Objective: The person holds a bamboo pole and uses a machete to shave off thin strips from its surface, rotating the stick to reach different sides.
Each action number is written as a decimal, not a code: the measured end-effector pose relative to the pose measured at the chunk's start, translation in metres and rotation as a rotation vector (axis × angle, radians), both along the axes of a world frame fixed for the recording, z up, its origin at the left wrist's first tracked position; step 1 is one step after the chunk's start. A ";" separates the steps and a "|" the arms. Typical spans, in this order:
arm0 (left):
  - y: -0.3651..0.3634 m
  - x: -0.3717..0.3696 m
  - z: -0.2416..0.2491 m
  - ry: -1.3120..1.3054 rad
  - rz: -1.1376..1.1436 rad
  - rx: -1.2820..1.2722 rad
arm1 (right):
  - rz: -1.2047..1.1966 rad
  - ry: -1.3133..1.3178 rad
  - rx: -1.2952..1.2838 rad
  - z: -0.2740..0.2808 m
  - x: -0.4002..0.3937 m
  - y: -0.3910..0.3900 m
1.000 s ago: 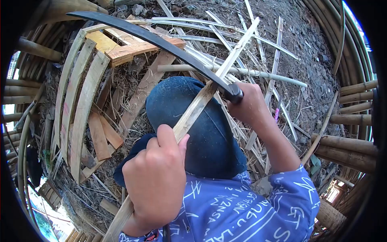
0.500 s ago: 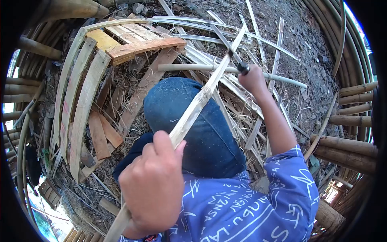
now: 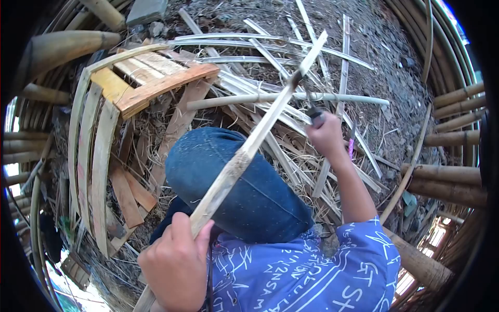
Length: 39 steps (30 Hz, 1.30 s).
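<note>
My left hand grips the near end of a long bamboo strip that slants up and to the right across my blue-jeaned knee. My right hand is closed around the dark handle of a knife. The blade points away, mostly hidden behind the strip near its far end. My right arm wears a blue printed sleeve.
Split bamboo strips and shavings litter the dirt ahead. A wooden pallet piece and curved bamboo slats lie to the left. Thick bamboo poles ring the right and far sides.
The knife, first raised with its long blade across the strip, swept forward toward the strip's far end. My left hand slid lower on the strip, and the view tilted down.
</note>
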<state>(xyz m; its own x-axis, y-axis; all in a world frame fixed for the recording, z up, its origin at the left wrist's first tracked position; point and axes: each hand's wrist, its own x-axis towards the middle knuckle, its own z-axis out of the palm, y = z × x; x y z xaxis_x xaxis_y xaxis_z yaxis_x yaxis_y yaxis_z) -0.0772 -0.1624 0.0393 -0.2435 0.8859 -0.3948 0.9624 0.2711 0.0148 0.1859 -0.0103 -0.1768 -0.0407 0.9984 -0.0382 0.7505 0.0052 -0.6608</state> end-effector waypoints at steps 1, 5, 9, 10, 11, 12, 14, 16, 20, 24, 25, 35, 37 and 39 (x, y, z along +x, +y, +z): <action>0.001 0.003 -0.003 -0.001 -0.014 0.002 | 0.051 0.043 -0.018 0.017 -0.015 -0.011; -0.003 0.008 -0.013 0.108 -0.067 0.109 | 0.227 0.157 -0.242 0.071 -0.057 -0.041; -0.008 0.010 -0.015 0.116 -0.096 0.161 | 0.372 0.092 -0.208 0.096 -0.074 -0.049; -0.010 0.011 -0.016 0.118 -0.089 0.161 | 0.360 0.058 -0.189 0.096 -0.075 -0.048; -0.012 0.012 -0.017 0.113 -0.091 0.182 | 0.366 0.058 -0.191 0.094 -0.076 -0.047; -0.013 0.012 -0.018 0.107 -0.094 0.203 | 0.379 0.013 -0.152 0.091 -0.076 -0.045; -0.014 0.013 -0.018 0.117 -0.095 0.198 | 0.412 -0.070 -0.096 0.073 -0.073 -0.039; -0.017 0.012 -0.019 0.123 -0.100 0.196 | 0.359 -0.134 -0.072 0.056 -0.071 -0.029; -0.019 0.011 -0.017 0.151 -0.078 0.175 | 0.200 -0.147 -0.130 0.029 -0.046 -0.002; -0.014 0.013 -0.013 0.195 -0.095 0.160 | 0.147 -0.107 -0.060 0.003 -0.039 0.002; -0.014 0.013 -0.013 0.195 -0.098 0.161 | 0.144 -0.107 -0.059 -0.001 -0.038 0.003; -0.016 0.018 -0.014 0.179 -0.068 0.159 | 0.086 -0.048 0.042 -0.029 -0.038 0.026; -0.019 0.018 -0.012 0.191 -0.080 0.181 | -0.046 -0.069 -0.058 -0.044 -0.030 0.038; -0.025 0.013 -0.009 0.159 -0.051 0.151 | -0.192 -0.159 -0.190 -0.059 0.000 0.063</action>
